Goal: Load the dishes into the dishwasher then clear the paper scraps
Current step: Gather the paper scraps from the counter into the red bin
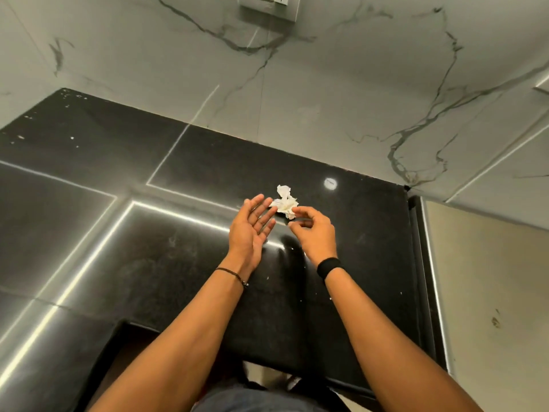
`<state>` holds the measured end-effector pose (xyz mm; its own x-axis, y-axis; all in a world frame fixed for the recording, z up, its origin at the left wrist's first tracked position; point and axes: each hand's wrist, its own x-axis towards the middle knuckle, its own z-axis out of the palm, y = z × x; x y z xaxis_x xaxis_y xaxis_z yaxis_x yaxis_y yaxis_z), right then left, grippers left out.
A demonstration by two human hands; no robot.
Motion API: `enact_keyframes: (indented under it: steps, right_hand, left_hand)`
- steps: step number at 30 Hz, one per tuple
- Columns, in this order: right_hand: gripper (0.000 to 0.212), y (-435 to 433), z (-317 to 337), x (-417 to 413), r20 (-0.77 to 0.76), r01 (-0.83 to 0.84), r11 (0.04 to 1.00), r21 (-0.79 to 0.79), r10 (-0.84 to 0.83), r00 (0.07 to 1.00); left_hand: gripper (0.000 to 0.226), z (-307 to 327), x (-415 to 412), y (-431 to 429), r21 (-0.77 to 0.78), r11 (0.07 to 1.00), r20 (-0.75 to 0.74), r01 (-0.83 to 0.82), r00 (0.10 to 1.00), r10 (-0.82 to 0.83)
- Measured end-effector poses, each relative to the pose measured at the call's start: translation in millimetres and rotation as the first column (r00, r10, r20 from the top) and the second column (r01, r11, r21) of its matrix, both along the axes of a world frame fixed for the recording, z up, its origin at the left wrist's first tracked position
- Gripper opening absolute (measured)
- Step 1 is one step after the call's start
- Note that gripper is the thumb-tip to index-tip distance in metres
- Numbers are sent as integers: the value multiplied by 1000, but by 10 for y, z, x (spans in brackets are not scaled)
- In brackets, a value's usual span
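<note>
A crumpled white paper scrap (283, 202) sits between my two hands, above the black glossy countertop (178, 248) near the back wall. My left hand (252, 230) is open with the palm turned up and to the right, and its straight fingertips reach the scrap's left edge. My right hand (313, 233) has curled fingers. Its index finger and thumb close on the scrap's lower right edge. Several tiny white crumbs (269, 278) lie on the counter below my wrists. No dishes or dishwasher are in view.
A grey marble-pattern wall (297, 99) rises behind the counter, with a switch plate (269, 5) at the top. The counter ends at a right edge (416, 263) beside a beige floor or panel (490, 292). A notch in the counter's front edge (133, 331) lies near my body.
</note>
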<state>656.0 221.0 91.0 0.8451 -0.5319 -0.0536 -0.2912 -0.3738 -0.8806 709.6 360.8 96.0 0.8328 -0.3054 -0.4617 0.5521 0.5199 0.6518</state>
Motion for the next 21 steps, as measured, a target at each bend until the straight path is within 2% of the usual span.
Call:
enact_keyframes:
  steps: [6, 12, 15, 18, 21]
  right_hand:
    - [47, -141, -211, 354, -175, -37, 967, -253, -8, 985]
    - [18, -168, -325, 543, -178, 34, 939, -343, -100, 979]
    - [3, -212, -313, 489, -117, 141, 953, -269, -177, 977]
    - [5, -204, -246, 427, 2, 307, 946, -105, -309, 951]
    - [5, -105, -114, 395, 143, 317, 948, 33, -319, 937]
  left_hand:
    - [43, -47, 290, -32, -1, 1000, 1, 28, 1000, -28]
    - [43, -146, 524, -13, 28, 999, 6, 41, 999, -41]
    - [41, -200, 619, -55, 44, 999, -3, 16, 1000, -16]
    - [37, -275, 682, -158, 70, 997, -13, -31, 999, 32]
    - [35, -318, 664, -281, 62, 997, -45, -46, 998, 49]
